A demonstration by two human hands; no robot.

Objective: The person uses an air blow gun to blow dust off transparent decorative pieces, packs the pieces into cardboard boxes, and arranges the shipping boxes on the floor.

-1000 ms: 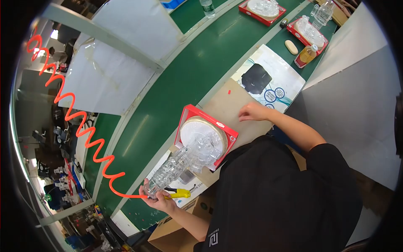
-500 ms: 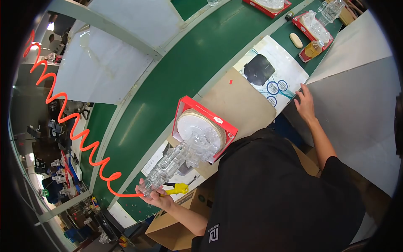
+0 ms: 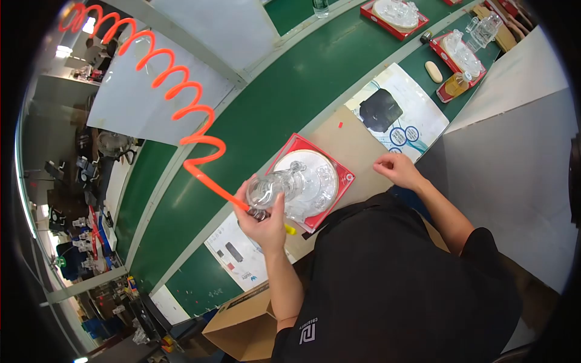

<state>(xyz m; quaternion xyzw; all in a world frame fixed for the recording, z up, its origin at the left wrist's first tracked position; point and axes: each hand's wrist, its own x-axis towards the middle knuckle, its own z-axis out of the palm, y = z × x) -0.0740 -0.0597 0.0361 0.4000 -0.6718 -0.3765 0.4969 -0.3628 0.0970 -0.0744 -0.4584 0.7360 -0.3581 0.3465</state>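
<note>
My left hand (image 3: 264,227) is closed around a clear glass vessel (image 3: 266,189), its round end tilted up towards me. In the same grip is a yellow air gun (image 3: 290,230), mostly hidden by my fingers, with an orange coiled hose (image 3: 212,181) running from its metal fitting. Under the glass lies an open red box (image 3: 343,175) with a round pale disc (image 3: 324,172) and clear wrapping in it. My right hand (image 3: 397,171) hovers to the right of the box, fingers curled in with nothing visible in them.
Beneath the box, brown cardboard (image 3: 330,134) and a printed white box (image 3: 423,115) cover the bench edge. Further right are an amber bottle (image 3: 454,86), a pale oval object (image 3: 433,71) and more red boxes (image 3: 363,13). A cardboard carton (image 3: 242,327) stands below the bench.
My left hand has brought the glass vessel and air gun up and right, over the red box, turning the glass. My right hand has moved left from the printed box and its fingers have curled.
</note>
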